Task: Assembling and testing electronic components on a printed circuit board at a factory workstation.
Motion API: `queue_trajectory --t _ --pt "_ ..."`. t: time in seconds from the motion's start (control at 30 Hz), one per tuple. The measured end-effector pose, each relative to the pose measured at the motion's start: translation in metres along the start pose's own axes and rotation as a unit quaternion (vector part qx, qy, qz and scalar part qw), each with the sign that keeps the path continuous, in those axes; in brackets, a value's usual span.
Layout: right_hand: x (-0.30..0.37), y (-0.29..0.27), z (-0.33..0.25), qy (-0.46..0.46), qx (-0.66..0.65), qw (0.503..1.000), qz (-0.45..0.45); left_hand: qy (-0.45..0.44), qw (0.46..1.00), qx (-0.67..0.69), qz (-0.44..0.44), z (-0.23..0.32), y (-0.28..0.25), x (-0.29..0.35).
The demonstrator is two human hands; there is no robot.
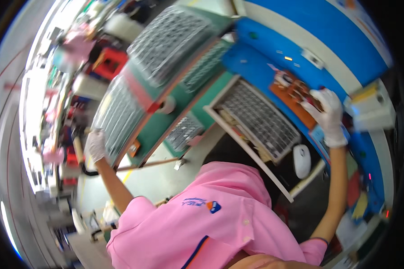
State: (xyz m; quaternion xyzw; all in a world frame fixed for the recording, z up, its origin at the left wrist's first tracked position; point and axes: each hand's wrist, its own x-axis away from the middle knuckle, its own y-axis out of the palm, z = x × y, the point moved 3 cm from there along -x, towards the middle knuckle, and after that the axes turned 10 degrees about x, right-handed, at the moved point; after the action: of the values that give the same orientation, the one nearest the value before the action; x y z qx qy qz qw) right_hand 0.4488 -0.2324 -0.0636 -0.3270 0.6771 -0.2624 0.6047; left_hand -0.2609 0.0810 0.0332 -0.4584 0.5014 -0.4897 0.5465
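Observation:
My right hand (328,114), in a white glove, is at the near right end of an orange-brown block (296,105) on the blue bench mat. Its fingers curl around a small dark reddish thing that I cannot make out. Several small dark and pale parts (286,81) sit on the block. On the far left, my gloved left hand (96,145) reaches to the outer edge of a stack of clear plastic trays (121,116). Blur hides whether its fingers grip the edge.
Another clear tray stack (170,42) stands on the green shelving (159,130). In front of me, a pull-out drawer (251,152) holds a keyboard (260,116) and a white mouse (302,161). A pale box-shaped device (372,107) stands right of my right hand.

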Motion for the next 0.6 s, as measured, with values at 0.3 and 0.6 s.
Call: queue_trajectory --t 0.3,0.6 --pt "0.047 0.027 0.053 0.02 -0.016 0.986 -0.162 -0.14 0.988 0.05 0.036 -0.022 0.037 0.101" --pt "0.03 0.037 0.045 -0.026 -0.025 0.992 -0.12 -0.091 0.984 0.063 0.141 -0.01 0.026 0.092"
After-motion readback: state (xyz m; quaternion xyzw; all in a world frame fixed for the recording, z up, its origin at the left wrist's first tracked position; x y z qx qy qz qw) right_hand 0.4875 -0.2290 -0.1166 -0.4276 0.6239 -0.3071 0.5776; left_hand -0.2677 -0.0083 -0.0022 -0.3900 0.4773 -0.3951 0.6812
